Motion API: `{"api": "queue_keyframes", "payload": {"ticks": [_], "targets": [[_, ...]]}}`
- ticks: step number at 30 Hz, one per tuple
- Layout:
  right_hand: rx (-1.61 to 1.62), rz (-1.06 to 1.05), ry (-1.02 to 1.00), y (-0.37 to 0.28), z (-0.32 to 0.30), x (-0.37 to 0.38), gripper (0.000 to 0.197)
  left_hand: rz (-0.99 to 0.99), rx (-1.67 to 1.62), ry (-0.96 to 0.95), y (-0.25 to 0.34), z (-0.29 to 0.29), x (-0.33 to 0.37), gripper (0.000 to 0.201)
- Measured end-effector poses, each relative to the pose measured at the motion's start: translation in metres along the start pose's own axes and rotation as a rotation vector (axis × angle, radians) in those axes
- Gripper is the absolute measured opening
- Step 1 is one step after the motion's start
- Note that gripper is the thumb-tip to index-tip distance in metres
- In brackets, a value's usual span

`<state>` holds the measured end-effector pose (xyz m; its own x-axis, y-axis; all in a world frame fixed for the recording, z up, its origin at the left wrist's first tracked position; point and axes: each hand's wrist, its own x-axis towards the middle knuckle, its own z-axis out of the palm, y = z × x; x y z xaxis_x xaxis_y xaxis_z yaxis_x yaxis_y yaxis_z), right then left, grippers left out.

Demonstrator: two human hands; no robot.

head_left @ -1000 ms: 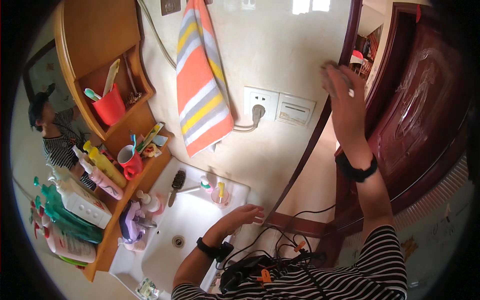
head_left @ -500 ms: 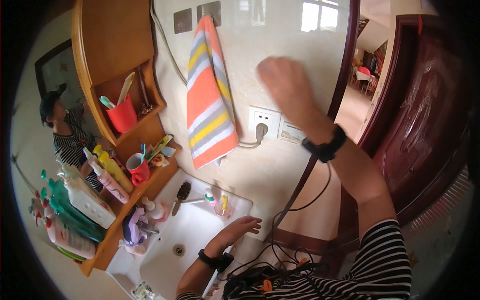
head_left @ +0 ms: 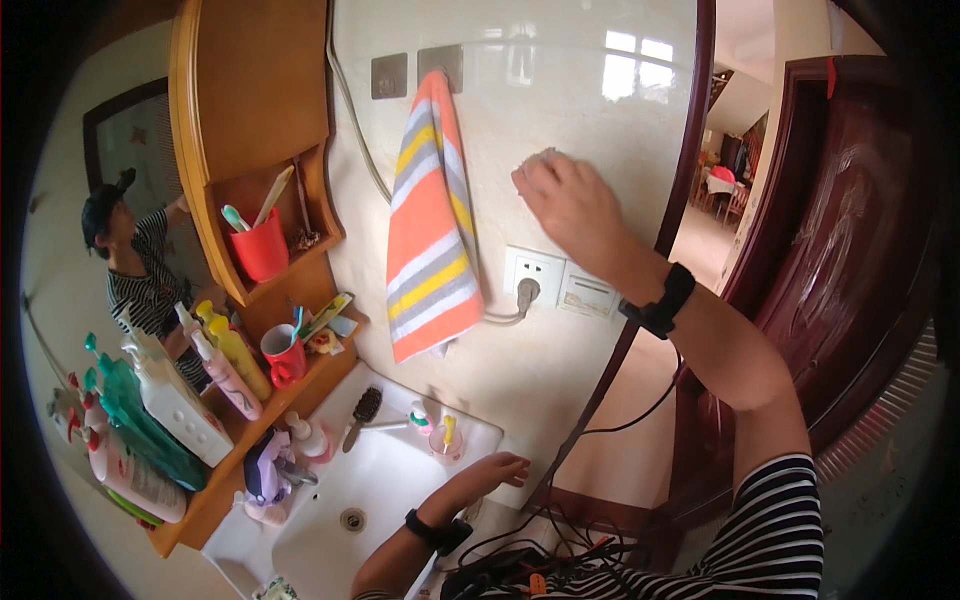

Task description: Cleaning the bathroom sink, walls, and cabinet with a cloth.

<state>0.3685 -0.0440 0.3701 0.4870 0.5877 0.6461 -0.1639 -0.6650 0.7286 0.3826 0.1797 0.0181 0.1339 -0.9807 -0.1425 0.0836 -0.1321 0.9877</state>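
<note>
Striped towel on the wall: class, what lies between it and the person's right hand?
In the head view, only bare pale wall shows between the striped towel and right hand.

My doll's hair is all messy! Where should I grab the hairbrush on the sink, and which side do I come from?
The handle looks best, coming from above on the basin side. The hairbrush lies with its dark, bristly head toward the wall, and its slim handle points toward the basin, so it's probably easiest to pinch there.
</note>
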Motion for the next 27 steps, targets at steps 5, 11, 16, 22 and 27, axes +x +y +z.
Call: {"api": "queue_keyframes", "payload": {"ticks": [5, 11, 16, 22, 27], "targets": [[-0.286, 0.293, 0.214, 0.104, -0.039, 0.043, 0.027, -0.14, 0.084, 0.107, 0.019, -0.006, -0.021, 0.052], [-0.299, 0.509, 0.511, 0.141, -0.052, 0.085, 0.023, -0.061, 0.028, 0.115, -0.006, -0.028, -0.024, 0.053], [-0.126, 0.033, 0.217, 0.064, 0.022, 0.088, 0.017, -0.017, 0.028, 0.158, 0.004, -0.031, -0.033, 0.052], [-0.226, 0.214, 0.148, 0.09, -0.01, 0.096, 0.02, -0.135, 0.084, 0.146, 0.024, -0.031, -0.051, 0.049], [-0.494, 0.526, 0.395, 0.177, -0.081, 0.092, 0.031, -0.082, 0.035, 0.177, 0.01, -0.04, -0.051, 0.046]]}}
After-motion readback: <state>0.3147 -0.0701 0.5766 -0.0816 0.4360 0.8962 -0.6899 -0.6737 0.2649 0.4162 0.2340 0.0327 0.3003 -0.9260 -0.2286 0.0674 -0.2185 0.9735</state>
